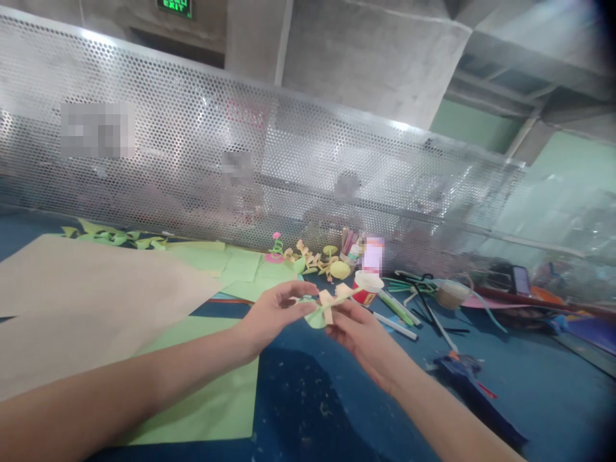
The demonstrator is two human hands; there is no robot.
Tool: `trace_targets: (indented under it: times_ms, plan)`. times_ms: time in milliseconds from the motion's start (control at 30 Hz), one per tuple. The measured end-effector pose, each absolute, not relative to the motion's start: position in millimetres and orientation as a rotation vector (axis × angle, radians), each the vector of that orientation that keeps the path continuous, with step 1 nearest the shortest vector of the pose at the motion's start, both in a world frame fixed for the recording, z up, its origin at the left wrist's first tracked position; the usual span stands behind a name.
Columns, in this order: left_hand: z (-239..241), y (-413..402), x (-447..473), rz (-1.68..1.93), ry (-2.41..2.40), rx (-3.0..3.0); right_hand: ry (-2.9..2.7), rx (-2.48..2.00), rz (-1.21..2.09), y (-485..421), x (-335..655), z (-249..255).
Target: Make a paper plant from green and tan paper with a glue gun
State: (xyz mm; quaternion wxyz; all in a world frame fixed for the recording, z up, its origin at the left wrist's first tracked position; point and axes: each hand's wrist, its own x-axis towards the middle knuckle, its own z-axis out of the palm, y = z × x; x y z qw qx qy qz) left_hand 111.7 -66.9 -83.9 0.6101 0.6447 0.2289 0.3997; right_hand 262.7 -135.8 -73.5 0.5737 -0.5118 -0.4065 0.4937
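Observation:
Above the blue table, both hands meet on a small paper plant (328, 307) with cream folded pieces, a thin stem and a rounded green part. My left hand (274, 314) pinches the plant's green end between thumb and fingers. From the other side, my right hand (364, 335) grips it near the cream pieces, its fingertips partly hidden behind them. Just beyond the right hand stands a red cup (364, 296) with a white top. Under the left forearm lies a light green paper sheet (212, 391), partly covered by a large beige sheet (101, 289).
A perforated metal screen (192, 147) runs along the back. Before it lie green paper cutouts (118, 237) and a pink-based paper flower (276, 249). To the right are markers (399, 309), a dark blue glue-gun-like tool (481, 391) and a phone (521, 282).

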Motion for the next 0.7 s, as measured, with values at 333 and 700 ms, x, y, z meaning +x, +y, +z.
trace_targets:
  times_ms: [333,700]
  plan:
    - [-95,-59,110,0.869,0.629,1.504,-0.847,-1.225,1.068,-128,267,-84]
    - [-97,-58,112,0.926,0.638,1.528,-1.113,-1.287,1.066,-130,267,-89]
